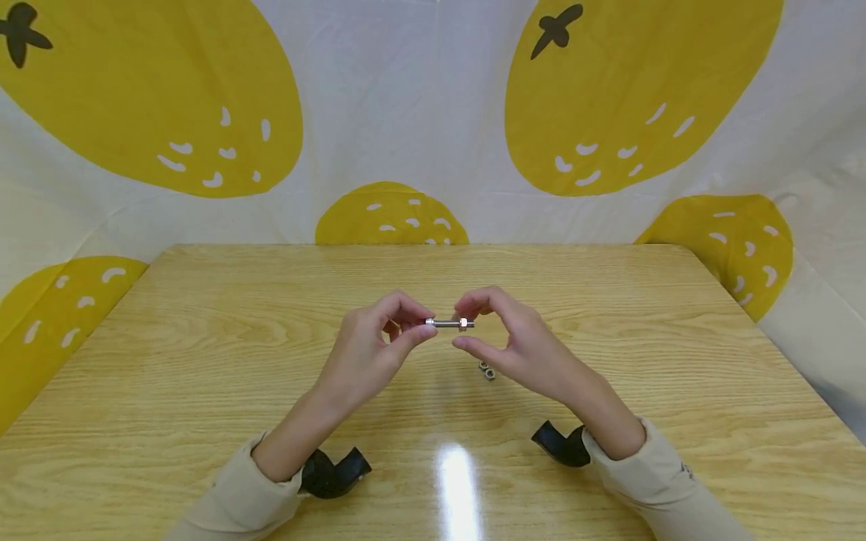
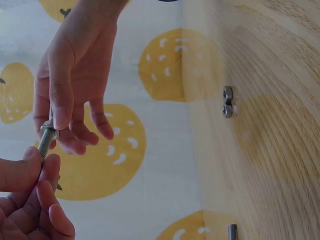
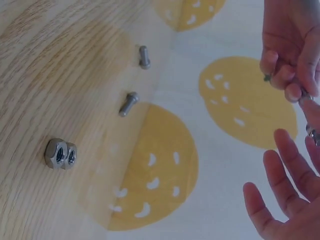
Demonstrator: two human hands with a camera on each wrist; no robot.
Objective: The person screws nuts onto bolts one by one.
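My left hand (image 1: 365, 349) pinches the head end of a steel bolt (image 1: 444, 324) between thumb and fingers, holding it level above the table. A hex nut (image 1: 463, 324) sits on the bolt's threads near its free end. Around that end is my right hand (image 1: 517, 342), its thumb and index finger standing apart above and below the nut. In the left wrist view the right thumb overlaps the nut (image 2: 48, 126). The right hand's other fingers (image 3: 287, 177) are spread loosely in the right wrist view.
Two loose hex nuts (image 3: 56, 153) lie together on the wooden table (image 1: 271, 285), below my right hand. Two more bolts (image 3: 129, 103) lie on it farther off. A patterned cloth (image 1: 406, 113) hangs behind the table. Black wrist mounts (image 1: 336, 473) sit at both cuffs.
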